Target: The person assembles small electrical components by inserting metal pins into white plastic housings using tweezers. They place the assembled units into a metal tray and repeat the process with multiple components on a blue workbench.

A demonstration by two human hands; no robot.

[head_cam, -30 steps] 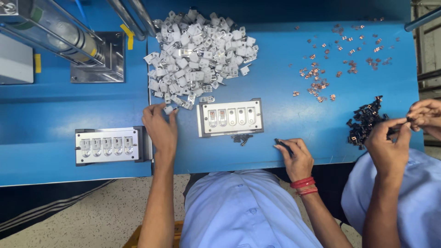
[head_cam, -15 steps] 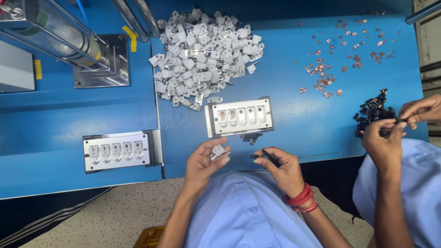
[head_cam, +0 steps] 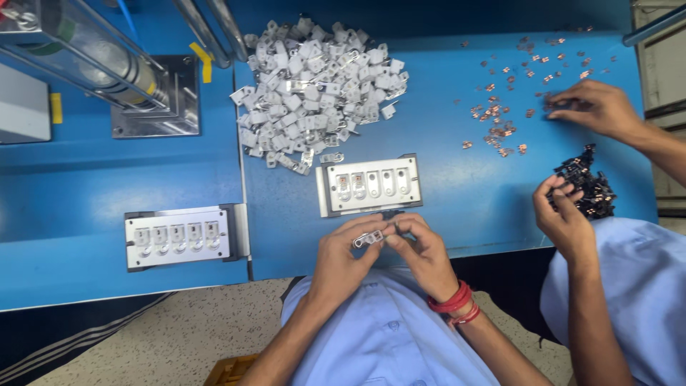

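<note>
Two metal fixtures sit on the blue counter [head_cam: 457, 193]: one at lower left [head_cam: 184, 236], one at centre [head_cam: 370, 185] below the pile of white plastic parts [head_cam: 314, 86]. Just under the centre fixture, our left hand [head_cam: 343, 250] and right hand [head_cam: 421, 250] meet, fingers pinched together on one small white part [head_cam: 369, 238]. We judge it best to keep it level and aligned. At right, a co-worker's hands [head_cam: 597, 107] sort copper pieces [head_cam: 500, 129].
</note>
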